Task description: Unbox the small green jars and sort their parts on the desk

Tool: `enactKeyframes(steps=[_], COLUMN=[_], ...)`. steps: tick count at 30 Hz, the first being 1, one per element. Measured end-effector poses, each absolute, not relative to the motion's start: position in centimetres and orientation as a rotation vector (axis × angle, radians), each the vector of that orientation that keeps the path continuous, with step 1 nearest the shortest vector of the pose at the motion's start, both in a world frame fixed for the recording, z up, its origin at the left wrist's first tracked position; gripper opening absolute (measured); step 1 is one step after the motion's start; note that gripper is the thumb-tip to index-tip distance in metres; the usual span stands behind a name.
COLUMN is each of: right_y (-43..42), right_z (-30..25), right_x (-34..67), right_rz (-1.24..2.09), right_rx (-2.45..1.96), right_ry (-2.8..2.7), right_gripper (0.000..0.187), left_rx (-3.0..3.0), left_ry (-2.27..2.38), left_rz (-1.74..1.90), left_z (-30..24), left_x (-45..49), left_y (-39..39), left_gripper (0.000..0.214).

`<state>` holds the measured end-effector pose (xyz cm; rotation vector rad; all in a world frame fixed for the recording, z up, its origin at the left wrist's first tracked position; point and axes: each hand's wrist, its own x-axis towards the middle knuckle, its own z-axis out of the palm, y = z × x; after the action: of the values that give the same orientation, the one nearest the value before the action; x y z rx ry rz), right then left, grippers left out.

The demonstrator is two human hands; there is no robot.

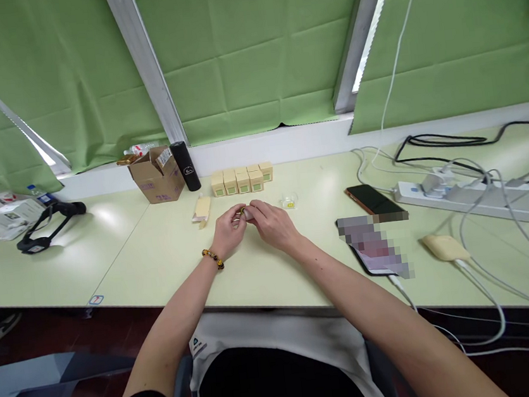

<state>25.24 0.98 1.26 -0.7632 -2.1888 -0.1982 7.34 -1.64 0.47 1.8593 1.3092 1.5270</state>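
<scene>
My left hand [228, 232] and my right hand [273, 224] meet over the table, fingertips pinched together around a small white and yellow-green object [248, 213]. Fingers cover most of it, so its kind does not show. Just beyond my hands stand several small cream boxes [242, 182] with green labels, grouped close together. An unfolded cream carton [202, 208] lies to the left of my left hand. To the right of my right hand sits a small clear plastic piece [289, 201] with something yellow in it.
A brown cardboard box [157, 179] and a black bottle [186, 166] stand at the back left. On the right lie two phones, a dark one [374, 202] and one with a lit screen [376, 253], a white power strip [475, 200], a yellow charger [444, 247] and loose cables.
</scene>
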Motion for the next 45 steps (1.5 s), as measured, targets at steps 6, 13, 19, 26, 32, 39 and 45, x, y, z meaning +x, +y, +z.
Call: enactKeyframes(steps=[6, 13, 19, 26, 32, 39, 45], right_y=[1.0, 1.5, 1.7, 1.9, 2.0, 1.9, 2.5], right_z=[1.4, 0.9, -0.2, -0.2, -0.2, -0.5, 0.6], right_x=[24.8, 24.5, 25.2, 25.4, 24.9, 24.6, 25.5], right_rz=[-0.181, -0.131, 0.031, 0.276, 0.437, 0.532, 0.94], right_rx=[-0.771, -0.774, -0.785, -0.708, -0.666, -0.667, -0.676], right_ry=[-2.205, -2.202, -2.144, -2.027, -1.9, -1.795, -1.377], right_gripper=[0.035, 0.035, 0.033, 0.026, 0.025, 0.032, 0.047], left_rx=[1.875, 1.81, 1.879, 1.87, 1.839, 1.772, 1.542], left_ry=[1.416, 1.362, 1.255, 1.281, 1.329, 1.288, 1.175], left_rz=[1.531, 1.523, 1.394, 1.396, 1.439, 1.47, 1.551], left_z=[1.1, 0.8, 0.9, 0.9, 1.2, 0.9, 0.2], left_x=[7.5, 7.1, 6.2, 6.2, 6.6, 6.9, 5.6], left_y=[-1.6, -1.1, -1.5, -1.3, -1.2, -1.0, 0.1], left_gripper=[0.029, 0.027, 0.039, 0.043, 0.039, 0.039, 0.05])
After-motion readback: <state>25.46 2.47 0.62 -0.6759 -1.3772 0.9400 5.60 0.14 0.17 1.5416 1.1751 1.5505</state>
